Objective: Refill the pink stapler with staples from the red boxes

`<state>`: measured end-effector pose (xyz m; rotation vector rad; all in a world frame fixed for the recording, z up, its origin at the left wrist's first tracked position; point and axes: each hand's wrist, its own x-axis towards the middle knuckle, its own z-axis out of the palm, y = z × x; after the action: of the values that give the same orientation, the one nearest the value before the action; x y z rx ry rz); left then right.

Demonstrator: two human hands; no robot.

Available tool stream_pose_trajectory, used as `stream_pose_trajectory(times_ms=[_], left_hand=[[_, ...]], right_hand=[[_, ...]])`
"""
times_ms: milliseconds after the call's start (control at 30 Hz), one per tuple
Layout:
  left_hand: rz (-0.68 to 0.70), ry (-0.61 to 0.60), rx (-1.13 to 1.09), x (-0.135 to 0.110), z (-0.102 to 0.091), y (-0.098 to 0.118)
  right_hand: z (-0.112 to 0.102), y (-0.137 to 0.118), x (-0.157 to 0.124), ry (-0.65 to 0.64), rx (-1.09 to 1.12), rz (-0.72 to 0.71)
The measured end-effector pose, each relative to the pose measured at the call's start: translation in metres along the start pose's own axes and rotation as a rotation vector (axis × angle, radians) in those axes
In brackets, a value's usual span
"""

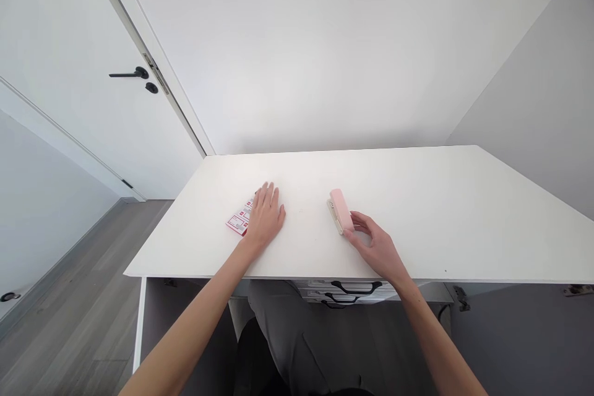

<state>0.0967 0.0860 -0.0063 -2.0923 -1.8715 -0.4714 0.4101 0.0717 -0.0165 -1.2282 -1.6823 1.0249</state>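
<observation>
My left hand [265, 216] lies flat on a small red-and-white box [239, 221] on the white table [417, 216], fingers stretched out and covering the box's right part. A pink stapler [339, 210] lies near the table's middle. My right hand [374, 246] is at the stapler's near end, thumb and fingers curled around it and touching it.
The table stands against a white wall, with a grey wall on the right. A white door with a black handle [132, 74] is at the left. Under the table's front edge sits a drawer unit with black handles [355, 288]. My lap is below.
</observation>
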Motion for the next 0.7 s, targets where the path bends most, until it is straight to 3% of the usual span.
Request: stream_pose_trajectory(times_ms=[167,400,700], left_hand=[[0.159,-0.012,-0.208,-0.005,-0.002,0.026],[0.098,-0.108,-0.556,-0.002,0.000,0.060],[0.113,-0.221,-0.809,0.003,-0.003,0.062]], right_hand=[[0.009,-0.003,0.006,0.024,-0.104,0.021],[0.018,-0.006,0.011,0.078,-0.202,0.012],[0.018,-0.001,0.008,-0.023,-0.211,-0.098]])
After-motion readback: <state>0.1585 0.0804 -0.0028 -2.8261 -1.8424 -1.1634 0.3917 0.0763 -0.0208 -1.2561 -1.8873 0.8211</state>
